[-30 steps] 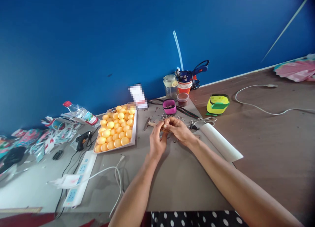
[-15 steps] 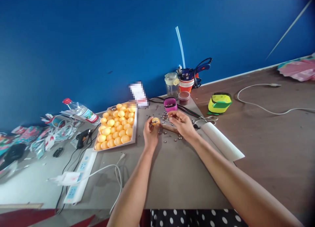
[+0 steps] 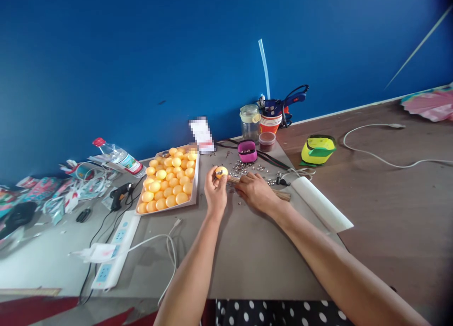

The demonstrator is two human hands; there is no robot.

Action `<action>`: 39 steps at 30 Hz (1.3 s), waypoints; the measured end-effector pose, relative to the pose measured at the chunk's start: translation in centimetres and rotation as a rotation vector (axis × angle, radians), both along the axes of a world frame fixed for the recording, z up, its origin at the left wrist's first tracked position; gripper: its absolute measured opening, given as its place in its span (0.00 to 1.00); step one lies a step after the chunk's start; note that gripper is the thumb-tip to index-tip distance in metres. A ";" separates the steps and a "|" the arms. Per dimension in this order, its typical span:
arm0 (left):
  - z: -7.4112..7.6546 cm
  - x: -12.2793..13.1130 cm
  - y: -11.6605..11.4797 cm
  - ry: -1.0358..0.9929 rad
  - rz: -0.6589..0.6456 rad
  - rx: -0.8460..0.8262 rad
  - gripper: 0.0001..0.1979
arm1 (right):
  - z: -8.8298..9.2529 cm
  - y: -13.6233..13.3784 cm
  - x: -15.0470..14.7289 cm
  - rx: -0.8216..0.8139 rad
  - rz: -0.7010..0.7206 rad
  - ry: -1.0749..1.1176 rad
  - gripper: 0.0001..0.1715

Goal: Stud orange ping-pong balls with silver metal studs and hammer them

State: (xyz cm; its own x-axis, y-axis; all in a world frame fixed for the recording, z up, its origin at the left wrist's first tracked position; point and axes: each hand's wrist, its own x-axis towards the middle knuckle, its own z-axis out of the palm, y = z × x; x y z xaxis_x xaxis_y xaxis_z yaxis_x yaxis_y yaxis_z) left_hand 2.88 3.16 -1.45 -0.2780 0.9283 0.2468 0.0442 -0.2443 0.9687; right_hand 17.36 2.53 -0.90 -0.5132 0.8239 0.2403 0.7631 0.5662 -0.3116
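My left hand [image 3: 215, 194] is closed round a small orange ball [image 3: 221, 171] with a dark metal piece on it, held up just above the grey table [image 3: 247, 250]. My right hand [image 3: 255, 190] rests lower on the table, fingers curled over a wooden hammer handle [image 3: 281, 194] that sticks out to its right. Whether it grips the handle I cannot make out. Small metal studs [image 3: 244, 168] lie scattered just beyond both hands. A tray [image 3: 195, 187] full of several more orange balls sits to the left of my left hand.
Behind the studs stand a pink tub [image 3: 247, 151], a brown pot [image 3: 266, 141], a clear jar [image 3: 249, 122] and a cup of tools [image 3: 272, 118]. A white roll [image 3: 320, 204], a yellow-green pouch [image 3: 317, 150], a power strip [image 3: 113, 255], a glue gun [image 3: 119, 195] and a bottle [image 3: 116, 157] lie around.
My hands came apart: the left lifted the orange ball up and left, the right dropped onto the hammer handle on the table.
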 end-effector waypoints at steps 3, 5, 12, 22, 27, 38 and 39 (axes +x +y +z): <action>0.0 0.1 -0.1 0.001 -0.007 0.001 0.22 | -0.2 0.0 -0.6 0.010 -0.017 -0.060 0.14; 0.1 0.1 -0.1 0.007 -0.012 -0.004 0.22 | -0.4 -0.1 -0.8 0.020 -0.006 -0.070 0.13; 0.4 0.3 -0.4 -0.005 -0.020 -0.012 0.22 | -0.7 0.2 -0.9 0.008 -0.042 0.238 0.12; 0.9 0.7 -0.8 -0.352 -0.246 -0.133 0.22 | 0.1 1.5 0.7 -0.543 -0.205 1.459 0.07; 1.4 0.8 -1.1 -0.424 -0.333 -0.130 0.20 | 0.8 1.1 0.7 -0.769 -0.083 1.666 0.12; 1.1 1.0 -1.2 -0.311 -0.308 -0.080 0.21 | 1.3 0.6 0.5 -0.812 0.015 1.605 0.12; 1.1 1.0 -1.2 -0.295 -0.304 -0.075 0.21 | 1.3 0.6 0.4 -0.806 0.029 1.592 0.12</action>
State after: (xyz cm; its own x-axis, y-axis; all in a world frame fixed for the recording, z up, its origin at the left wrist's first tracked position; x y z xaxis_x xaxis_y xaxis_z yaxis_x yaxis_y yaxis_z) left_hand 3.88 1.92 -0.36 -0.0373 0.9912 0.1269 -0.3008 -0.1323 0.9445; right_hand 17.78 3.09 0.36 -0.2261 0.9727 0.0514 -0.5276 -0.0780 -0.8459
